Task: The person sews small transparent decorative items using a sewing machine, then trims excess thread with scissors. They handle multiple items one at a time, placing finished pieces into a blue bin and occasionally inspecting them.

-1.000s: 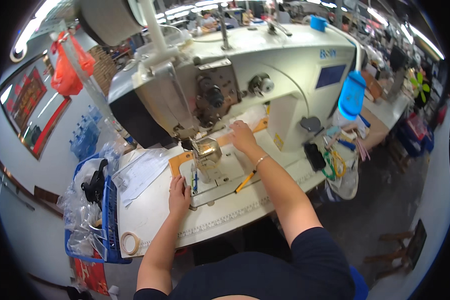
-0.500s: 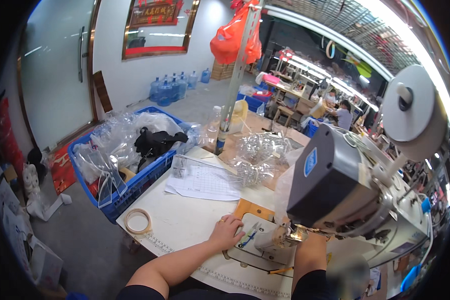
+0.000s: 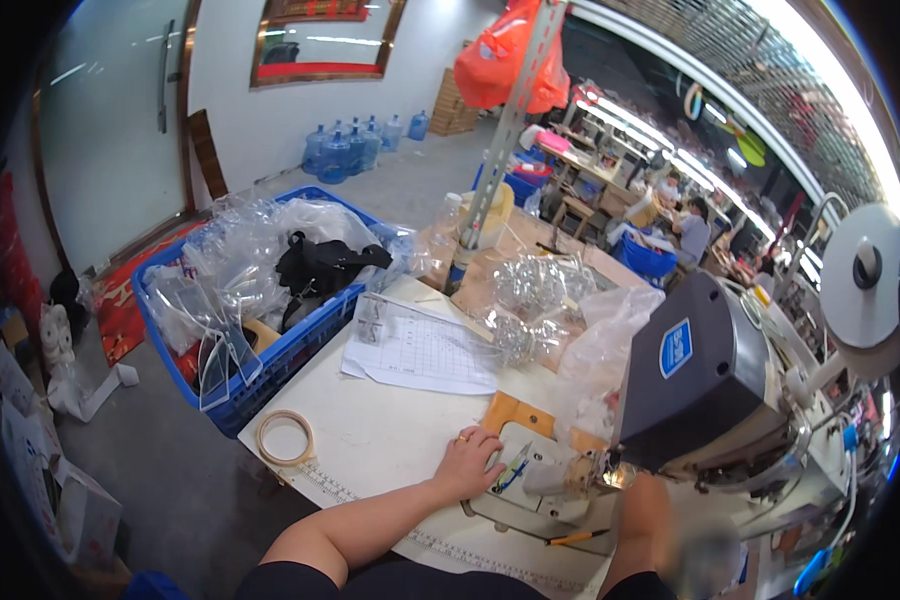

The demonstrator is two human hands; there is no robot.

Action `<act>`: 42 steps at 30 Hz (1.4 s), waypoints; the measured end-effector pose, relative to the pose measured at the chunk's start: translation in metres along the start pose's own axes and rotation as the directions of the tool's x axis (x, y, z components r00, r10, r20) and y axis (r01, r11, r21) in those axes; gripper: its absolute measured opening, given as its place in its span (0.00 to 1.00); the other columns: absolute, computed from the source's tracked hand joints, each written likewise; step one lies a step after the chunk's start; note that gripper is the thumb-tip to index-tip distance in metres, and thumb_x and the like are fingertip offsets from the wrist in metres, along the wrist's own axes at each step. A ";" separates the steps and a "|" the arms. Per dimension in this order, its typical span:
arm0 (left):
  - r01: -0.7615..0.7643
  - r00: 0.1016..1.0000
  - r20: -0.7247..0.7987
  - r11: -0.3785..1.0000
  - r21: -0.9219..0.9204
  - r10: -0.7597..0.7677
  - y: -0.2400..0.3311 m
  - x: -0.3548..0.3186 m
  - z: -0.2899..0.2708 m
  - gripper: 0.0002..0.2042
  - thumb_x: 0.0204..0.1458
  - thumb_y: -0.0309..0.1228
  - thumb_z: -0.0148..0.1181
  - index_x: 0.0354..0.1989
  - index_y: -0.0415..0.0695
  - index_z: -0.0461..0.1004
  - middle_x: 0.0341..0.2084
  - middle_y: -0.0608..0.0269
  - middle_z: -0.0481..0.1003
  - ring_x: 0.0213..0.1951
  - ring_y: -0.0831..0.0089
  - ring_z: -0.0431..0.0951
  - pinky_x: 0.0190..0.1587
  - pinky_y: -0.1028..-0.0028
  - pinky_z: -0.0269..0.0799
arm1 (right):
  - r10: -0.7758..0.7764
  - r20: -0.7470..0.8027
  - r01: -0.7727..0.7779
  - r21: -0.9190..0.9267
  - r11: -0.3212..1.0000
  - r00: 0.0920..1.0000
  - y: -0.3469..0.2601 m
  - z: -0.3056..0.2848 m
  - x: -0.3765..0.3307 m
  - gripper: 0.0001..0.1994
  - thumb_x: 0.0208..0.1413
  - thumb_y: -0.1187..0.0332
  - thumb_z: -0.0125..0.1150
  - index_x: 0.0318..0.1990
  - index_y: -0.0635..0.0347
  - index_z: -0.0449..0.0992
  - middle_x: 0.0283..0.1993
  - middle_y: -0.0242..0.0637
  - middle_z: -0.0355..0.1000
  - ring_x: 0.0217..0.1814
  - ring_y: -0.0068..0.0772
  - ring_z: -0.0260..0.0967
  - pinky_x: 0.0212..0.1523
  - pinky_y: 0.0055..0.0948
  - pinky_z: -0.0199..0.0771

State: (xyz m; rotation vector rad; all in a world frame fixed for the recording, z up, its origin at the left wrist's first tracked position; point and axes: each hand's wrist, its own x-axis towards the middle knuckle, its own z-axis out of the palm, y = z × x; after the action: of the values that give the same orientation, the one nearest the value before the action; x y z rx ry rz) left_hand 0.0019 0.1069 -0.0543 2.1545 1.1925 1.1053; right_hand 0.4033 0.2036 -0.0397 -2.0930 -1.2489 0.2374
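Left hand (image 3: 467,462): lying flat, fingers spread open, on the sewing machine (image 3: 715,400) plate.
Right hand: hiding behind machine, fingers cannot tell.

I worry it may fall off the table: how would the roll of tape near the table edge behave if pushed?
The roll of tape lies flat on the white table, so it would probably slide, not roll. It looks like a thin, hollow ring, likely light. It sits close to the edge, so a small push might drop it.

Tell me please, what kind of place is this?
Most likely a sewing workshop or small garment factory: an industrial sewing machine stands on the work table, a blue crate holds plastic bags, and other people work at benches behind.
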 end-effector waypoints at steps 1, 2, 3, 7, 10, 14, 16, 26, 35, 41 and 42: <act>0.006 1.000 0.006 1.000 -0.001 -0.006 0.001 0.001 -0.001 0.16 0.45 0.37 0.63 0.42 0.46 0.72 0.48 0.62 0.67 0.55 0.60 0.62 0.53 0.61 0.60 | 0.025 -0.033 -0.019 0.190 0.982 0.999 0.005 -0.017 0.000 0.12 0.55 0.68 0.55 0.47 0.56 0.72 0.40 0.36 0.71 0.40 0.32 0.70 0.36 0.33 0.73; 0.007 1.000 0.004 1.000 -0.012 -0.007 0.001 0.000 -0.002 0.16 0.44 0.36 0.64 0.41 0.45 0.72 0.47 0.62 0.68 0.54 0.59 0.63 0.53 0.60 0.61 | 0.066 -0.042 -0.044 0.399 0.916 0.997 0.012 -0.031 -0.004 0.12 0.55 0.68 0.55 0.47 0.56 0.72 0.40 0.36 0.71 0.39 0.32 0.70 0.36 0.32 0.73; 0.004 1.000 -0.004 1.000 -0.005 -0.004 -0.001 0.001 -0.003 0.16 0.44 0.36 0.64 0.41 0.45 0.72 0.46 0.62 0.68 0.54 0.59 0.63 0.52 0.60 0.61 | 0.090 -0.031 -0.053 0.595 0.802 0.995 0.012 -0.043 -0.008 0.12 0.55 0.69 0.55 0.47 0.56 0.72 0.39 0.35 0.72 0.38 0.31 0.70 0.35 0.32 0.73; -0.031 0.999 -0.039 0.999 -0.037 0.029 -0.002 0.001 0.001 0.14 0.43 0.33 0.64 0.38 0.45 0.73 0.44 0.62 0.69 0.52 0.60 0.64 0.52 0.60 0.62 | 0.098 0.034 -0.058 0.965 0.255 0.995 0.027 -0.081 -0.051 0.11 0.55 0.71 0.55 0.46 0.56 0.72 0.37 0.33 0.72 0.36 0.28 0.71 0.33 0.31 0.74; -0.089 0.985 -0.158 0.986 -0.139 0.067 -0.013 0.005 0.010 0.10 0.42 0.30 0.64 0.34 0.44 0.75 0.37 0.59 0.73 0.46 0.57 0.69 0.48 0.62 0.65 | 0.100 0.098 -0.115 0.977 0.179 0.990 0.009 -0.093 -0.115 0.09 0.55 0.73 0.55 0.44 0.55 0.73 0.33 0.30 0.72 0.32 0.26 0.71 0.29 0.28 0.74; -0.340 0.873 -0.426 0.924 -0.178 0.239 0.029 -0.003 -0.010 0.07 0.43 0.19 0.61 0.31 0.40 0.74 0.31 0.56 0.75 0.35 0.58 0.73 0.40 0.66 0.70 | 0.202 0.054 -0.100 0.969 0.228 0.978 0.001 -0.100 -0.203 0.04 0.56 0.68 0.59 0.34 0.53 0.70 0.29 0.27 0.69 0.27 0.24 0.68 0.22 0.27 0.70; -0.355 0.911 -0.338 0.862 -0.361 0.234 0.060 -0.029 -0.010 0.08 0.43 0.18 0.62 0.33 0.40 0.75 0.32 0.56 0.75 0.37 0.61 0.74 0.40 0.71 0.70 | 0.204 0.059 -0.097 0.979 0.181 0.977 -0.012 -0.099 -0.246 0.05 0.57 0.66 0.58 0.33 0.52 0.69 0.28 0.27 0.69 0.26 0.22 0.67 0.20 0.26 0.68; 0.691 0.718 0.695 0.076 -0.719 0.043 0.131 -0.096 0.029 0.38 0.56 0.41 0.56 0.69 0.61 0.38 0.58 0.61 0.59 0.58 0.66 0.63 0.55 0.57 0.67 | -0.276 -0.382 0.441 0.462 0.770 0.882 -0.089 -0.062 -0.380 0.08 0.48 0.74 0.65 0.34 0.62 0.72 0.39 0.38 0.72 0.44 0.37 0.69 0.44 0.35 0.70; 0.389 0.833 0.493 -0.367 -0.845 -0.252 0.102 -0.101 0.017 0.22 0.60 0.48 0.46 0.60 0.53 0.62 0.47 0.65 0.70 0.49 0.69 0.72 0.52 0.64 0.71 | -0.640 -0.443 0.743 0.095 0.663 0.628 -0.131 -0.014 -0.387 0.22 0.47 0.67 0.65 0.49 0.61 0.67 0.50 0.44 0.66 0.57 0.57 0.60 0.58 0.50 0.59; 0.318 0.787 0.549 -0.579 -0.751 -0.280 0.091 -0.097 0.015 0.19 0.60 0.50 0.46 0.46 0.48 0.70 0.38 0.65 0.74 0.40 0.71 0.73 0.40 0.73 0.72 | -0.716 -0.372 0.791 0.091 0.605 0.591 -0.139 -0.005 -0.374 0.24 0.51 0.60 0.62 0.53 0.60 0.67 0.53 0.43 0.66 0.61 0.55 0.58 0.58 0.48 0.57; 0.303 0.849 0.501 -0.623 -0.721 -0.167 0.067 -0.100 0.036 0.21 0.60 0.51 0.44 0.50 0.47 0.67 0.41 0.61 0.71 0.44 0.68 0.70 0.44 0.71 0.69 | -0.718 -0.352 0.790 0.119 0.602 0.600 -0.141 -0.006 -0.374 0.23 0.51 0.58 0.61 0.53 0.58 0.67 0.55 0.42 0.66 0.63 0.54 0.57 0.59 0.47 0.55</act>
State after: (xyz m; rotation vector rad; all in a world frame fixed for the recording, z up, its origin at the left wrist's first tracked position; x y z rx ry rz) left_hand 0.0337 -0.0129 -0.0726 0.0970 0.0963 0.9397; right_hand 0.1101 -0.0666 -0.0126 -1.1417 -1.7071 -0.2626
